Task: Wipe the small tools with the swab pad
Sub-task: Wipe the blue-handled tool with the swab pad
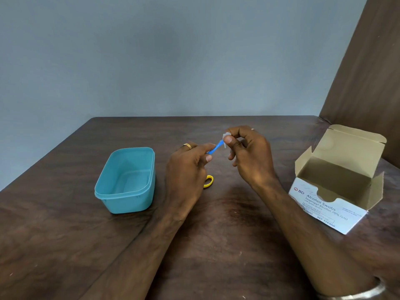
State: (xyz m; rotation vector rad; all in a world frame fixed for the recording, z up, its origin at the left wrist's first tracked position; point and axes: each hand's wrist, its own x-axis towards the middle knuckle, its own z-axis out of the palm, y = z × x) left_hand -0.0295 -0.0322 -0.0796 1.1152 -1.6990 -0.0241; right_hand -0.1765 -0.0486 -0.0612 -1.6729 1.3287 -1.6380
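With the left hand (186,167) gripping the blue tool (213,148) above the table (227,245) and the right hand (246,152) pinching the pad (225,137) round its tip, the wipe likely goes best by keeping the pinch snug and drawing the pad along the tool.

surface (216,245): dark wood grain, smooth, with a slight sheen
tub (108,185): teal plastic, smooth, satin
box (320,208): cardboard, white printed outside, plain matt brown inside
small tool (213,148): blue plastic, smooth
swab pad (225,135): white, soft and fibrous-looking, matt
yellow loop (209,181): plastic, glossy
ring (187,145): gold-coloured metal, shiny
bangle (355,293): silver-coloured metal, polished
wall (151,50): painted, matt grey-blue
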